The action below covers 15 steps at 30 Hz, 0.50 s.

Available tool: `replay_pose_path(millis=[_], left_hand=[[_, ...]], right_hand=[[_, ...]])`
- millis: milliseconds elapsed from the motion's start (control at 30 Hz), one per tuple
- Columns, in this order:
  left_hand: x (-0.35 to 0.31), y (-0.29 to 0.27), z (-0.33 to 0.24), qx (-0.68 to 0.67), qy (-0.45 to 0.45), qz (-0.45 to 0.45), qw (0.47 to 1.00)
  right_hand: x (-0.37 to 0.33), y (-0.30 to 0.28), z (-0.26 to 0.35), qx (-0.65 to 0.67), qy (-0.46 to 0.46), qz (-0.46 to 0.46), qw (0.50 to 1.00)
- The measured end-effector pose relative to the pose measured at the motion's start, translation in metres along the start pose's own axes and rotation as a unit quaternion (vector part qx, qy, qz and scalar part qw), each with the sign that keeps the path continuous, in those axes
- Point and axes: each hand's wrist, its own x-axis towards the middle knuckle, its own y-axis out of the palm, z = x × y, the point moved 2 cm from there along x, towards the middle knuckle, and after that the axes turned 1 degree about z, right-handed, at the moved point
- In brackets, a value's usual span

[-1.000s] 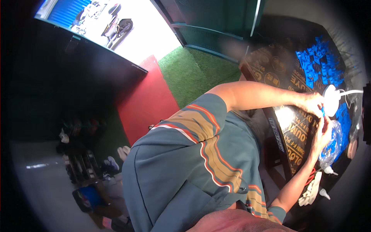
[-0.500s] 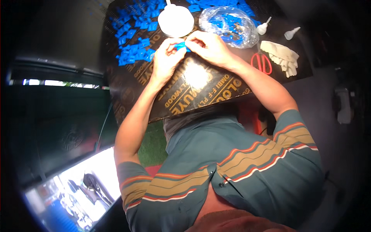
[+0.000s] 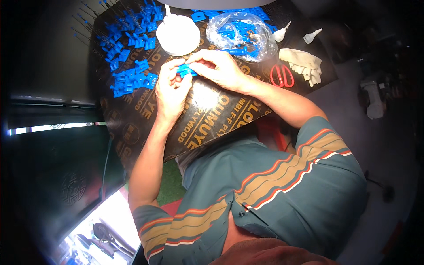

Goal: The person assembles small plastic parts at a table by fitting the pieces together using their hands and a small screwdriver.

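Observation:
Between my two hands is a small blue plastic part [image 3: 186,70], held above the dark printed board of the table [image 3: 212,115]. My left hand [image 3: 171,86] has its fingers closed round the part's left side. From the right, my right hand [image 3: 216,68] pinches its upper edge with thumb and forefinger. Just beyond the hands sits a round white lamp head or container [image 3: 178,37]. Past it to the right lies a clear plastic bag [image 3: 260,37] holding more blue parts. Fingers hide much of the held piece.
Many loose blue parts [image 3: 132,81] are spread over the table's left side, with thin dark springs or brushes [image 3: 90,24] beyond. At the right lie red-handled scissors [image 3: 282,76], a cream glove [image 3: 302,64] and two small white nozzle bottles [image 3: 312,36]. The table's near edge faces my body.
The view has shifted, so the table's things appear further left and lower. More of the blue part now shows between my fingers. Both hands stay on it.

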Motion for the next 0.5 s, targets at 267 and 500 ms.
replay_pose_path(millis=[267,500], left_hand=[[0.002,-0.002,-0.004,-0.009,-0.026,0.010,1.000],[0.001,-0.004,-0.003,-0.014,-0.035,0.005,0.999]], right_hand=[[0.000,0.000,-0.002,0.059,0.008,-0.004,0.998],[-0.001,0.001,-0.001,0.057,0.038,0.014,0.998]])
